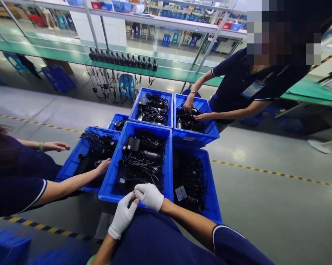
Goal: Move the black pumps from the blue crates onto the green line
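Note:
My left hand and my right hand, both in white gloves, meet over the near rim of a blue crate. The fingers of both are closed and pinched together. Anything between them is too small to make out. In that crate lie black cylindrical devices, a black box-shaped adapter and loops of dark cable. Under my hands the crate's front wall is partly hidden.
A co-worker's hand reaches by the left crate; another person's hands work in the far right crate. A lower crate holds more cables. Black devices line the green bench.

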{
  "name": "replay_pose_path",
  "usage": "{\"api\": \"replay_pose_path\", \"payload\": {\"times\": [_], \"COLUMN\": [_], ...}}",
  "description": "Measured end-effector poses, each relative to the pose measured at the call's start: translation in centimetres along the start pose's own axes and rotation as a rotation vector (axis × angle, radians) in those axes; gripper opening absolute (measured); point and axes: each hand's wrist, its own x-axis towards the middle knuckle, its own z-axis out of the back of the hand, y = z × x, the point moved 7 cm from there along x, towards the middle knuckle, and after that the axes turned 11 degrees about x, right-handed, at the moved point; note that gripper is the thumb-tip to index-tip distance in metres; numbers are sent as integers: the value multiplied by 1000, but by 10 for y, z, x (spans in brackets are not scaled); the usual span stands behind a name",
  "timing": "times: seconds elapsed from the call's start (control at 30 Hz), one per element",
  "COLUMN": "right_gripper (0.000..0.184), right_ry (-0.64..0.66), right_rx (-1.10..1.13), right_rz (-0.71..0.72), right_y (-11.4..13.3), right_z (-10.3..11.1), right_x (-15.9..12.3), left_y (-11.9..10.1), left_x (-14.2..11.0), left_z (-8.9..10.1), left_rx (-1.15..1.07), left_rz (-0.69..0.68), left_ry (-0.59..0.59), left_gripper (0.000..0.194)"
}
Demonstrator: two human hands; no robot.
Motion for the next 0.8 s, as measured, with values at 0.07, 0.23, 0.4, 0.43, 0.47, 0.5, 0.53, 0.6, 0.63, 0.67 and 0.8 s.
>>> {"api": "replay_pose_path", "payload": {"times": [0.07,0.23,0.4,0.43,0.47,0.5,0.53,0.6,0.63,0.67,0.8], "right_gripper": [22,27,28,31,34,38,41,42,41,38,40], "right_ry": [11,145,230,242,254,268,289,339,340,308,-15], "right_rx": [54,314,553,608,651,674,675,587,489,350,-387], "right_rz": [4,40,-11,-27,-41,-53,-65,-86,-96,-111,-182], "right_y": [-1,1,-4,-5,-5,-6,-6,-9,-12,-17,-43], "right_z": [-1,-7,-14,-16,-18,-19,-20,-18,-13,-5,46], "right_x": [-1,0,-5,-7,-9,-11,-13,-16,-16,-13,3], "left_y": [3,1,-11,-14,-17,-19,-22,-24,-23,-21,-4], "left_x": [-1,-1,-5,-7,-8,-10,-12,-14,-15,-15,-12], "left_z": [1,3,14,16,18,19,20,20,20,21,27], "left_rx": [-20,-70,74,104,134,169,211,294,321,331,298], "left_rz": [31,-10,-125,-158,-197,-239,-280,-340,-350,-347,-260], "left_ry": [-16,-20,-132,-166,-201,-237,-266,-298,-309,-325,-402], "left_gripper": [48,40,30,28,26,24,23,23,23,23,23]}}
